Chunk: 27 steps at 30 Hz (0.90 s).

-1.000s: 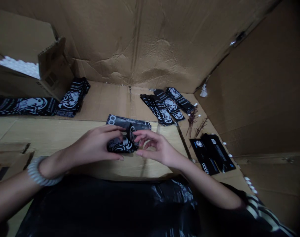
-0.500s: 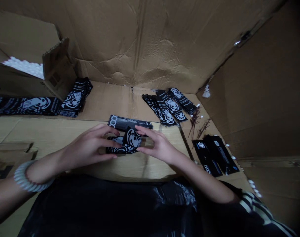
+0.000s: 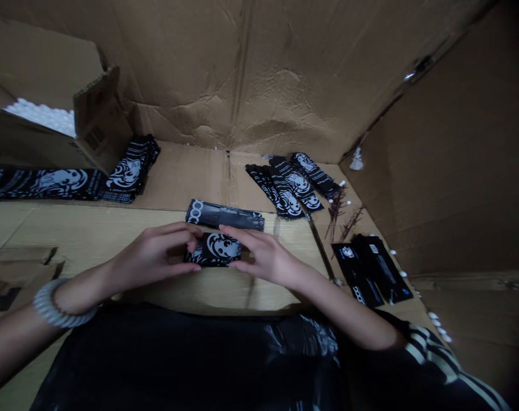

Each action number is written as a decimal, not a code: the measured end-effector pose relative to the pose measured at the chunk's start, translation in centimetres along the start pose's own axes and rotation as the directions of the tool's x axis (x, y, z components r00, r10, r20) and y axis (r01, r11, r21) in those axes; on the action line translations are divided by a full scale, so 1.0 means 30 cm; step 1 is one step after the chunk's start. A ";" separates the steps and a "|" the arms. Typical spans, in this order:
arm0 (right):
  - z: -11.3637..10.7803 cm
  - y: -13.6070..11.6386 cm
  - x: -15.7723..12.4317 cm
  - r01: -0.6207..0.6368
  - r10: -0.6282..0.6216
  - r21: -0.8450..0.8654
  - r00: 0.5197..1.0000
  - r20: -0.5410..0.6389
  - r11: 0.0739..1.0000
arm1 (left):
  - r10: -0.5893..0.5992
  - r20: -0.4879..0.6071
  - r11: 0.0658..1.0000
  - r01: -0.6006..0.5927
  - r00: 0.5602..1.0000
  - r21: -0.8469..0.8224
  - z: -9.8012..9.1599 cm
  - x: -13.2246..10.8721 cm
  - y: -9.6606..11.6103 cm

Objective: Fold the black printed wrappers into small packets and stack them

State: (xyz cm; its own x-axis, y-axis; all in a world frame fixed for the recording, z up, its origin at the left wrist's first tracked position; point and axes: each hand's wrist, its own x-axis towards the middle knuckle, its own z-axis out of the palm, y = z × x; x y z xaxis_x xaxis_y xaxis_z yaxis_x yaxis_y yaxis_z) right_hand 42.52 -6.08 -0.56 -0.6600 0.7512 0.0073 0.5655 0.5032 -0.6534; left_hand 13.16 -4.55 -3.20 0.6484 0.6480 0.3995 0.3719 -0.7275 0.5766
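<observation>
My left hand (image 3: pixel 150 255) and my right hand (image 3: pixel 262 255) grip both sides of a folded black packet with white print (image 3: pixel 214 250), which lies on the cardboard floor. Its round white emblem faces up. The fingers of my left hand wrap its left end, and those of my right hand press across its top right. Just beyond my fingertips lies a flat black packet (image 3: pixel 224 215) with a white ring logo, apart from the folded one.
Stacks of black printed packets (image 3: pixel 133 170) and a long row (image 3: pixel 45 182) lie at left, with more (image 3: pixel 285 185) ahead. Two dark packets (image 3: pixel 368 271) and brown twigs (image 3: pixel 340 214) lie at right. Cardboard walls (image 3: pixel 242 74) surround everything; a black plastic sheet (image 3: pixel 178 359) lies nearest me.
The raised end of the black packet has folded down flat, with the emblem now on top. My hands have drawn closer together over it.
</observation>
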 end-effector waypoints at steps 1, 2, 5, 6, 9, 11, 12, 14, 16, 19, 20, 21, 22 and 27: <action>-0.002 -0.001 0.003 0.017 -0.017 -0.003 1.000 0.006 1.000 | -0.026 0.003 1.000 0.026 1.000 -0.002 -0.001 0.001 0.003; -0.003 -0.004 0.006 0.032 -0.032 -0.012 0.999 0.015 0.999 | -0.044 0.006 0.999 0.044 0.999 -0.004 -0.001 0.002 0.004; -0.003 -0.018 0.016 0.058 -0.055 -0.060 0.997 0.053 0.996 | -0.062 0.012 0.998 0.062 0.998 -0.017 0.002 0.005 0.006; -0.002 -0.024 0.019 0.060 -0.055 -0.081 0.996 0.068 0.995 | -0.067 0.011 0.997 0.067 0.998 -0.027 0.003 0.006 0.006; 0.007 -0.042 0.027 0.053 -0.033 -0.165 0.992 0.119 0.985 | -0.092 0.003 0.992 0.092 0.996 -0.084 0.004 0.011 0.009; 0.014 -0.052 0.032 0.050 -0.018 -0.225 0.990 0.141 0.973 | -0.124 0.002 0.981 0.123 0.992 -0.151 0.000 0.015 0.016; 0.018 -0.056 0.034 0.052 -0.016 -0.248 0.989 0.144 0.967 | -0.154 0.006 0.972 0.152 0.988 -0.181 -0.002 0.017 0.021; 0.025 -0.061 0.039 0.054 -0.016 -0.285 0.991 0.137 0.957 | -0.244 0.000 0.949 0.238 0.970 -0.206 -0.004 0.018 0.029; 0.032 -0.065 0.043 0.050 -0.009 -0.316 0.991 0.130 0.947 | -0.348 -0.027 0.919 0.335 0.937 -0.207 0.000 0.018 0.034; 0.045 -0.072 0.051 0.023 0.023 -0.354 0.992 0.126 0.935 | -0.450 -0.067 0.871 0.420 0.891 -0.255 0.015 0.018 0.032; 0.050 -0.076 0.054 0.012 0.036 -0.364 0.991 0.125 0.931 | -0.463 -0.070 0.860 0.429 0.884 -0.275 0.020 0.019 0.029; 0.054 -0.080 0.057 0.003 0.047 -0.373 0.991 0.124 0.928 | -0.471 -0.073 0.853 0.433 0.879 -0.291 0.024 0.021 0.027; 0.059 -0.084 0.061 -0.004 0.054 -0.381 0.991 0.122 0.924 | -0.475 -0.077 0.849 0.434 0.877 -0.301 0.028 0.023 0.024; 0.065 -0.092 0.066 -0.007 0.057 -0.399 0.992 0.113 0.917 | -0.484 -0.071 0.846 0.445 0.872 -0.294 0.029 0.032 0.008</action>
State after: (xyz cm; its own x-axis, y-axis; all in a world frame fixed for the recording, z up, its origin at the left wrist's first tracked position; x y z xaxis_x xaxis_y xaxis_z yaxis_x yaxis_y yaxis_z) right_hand 38.69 -6.83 -0.22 -0.6784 0.7255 -0.1162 0.7207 0.6263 -0.2971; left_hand 14.44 -4.29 -3.29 0.3385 0.9332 0.1204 0.4078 -0.2608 0.8750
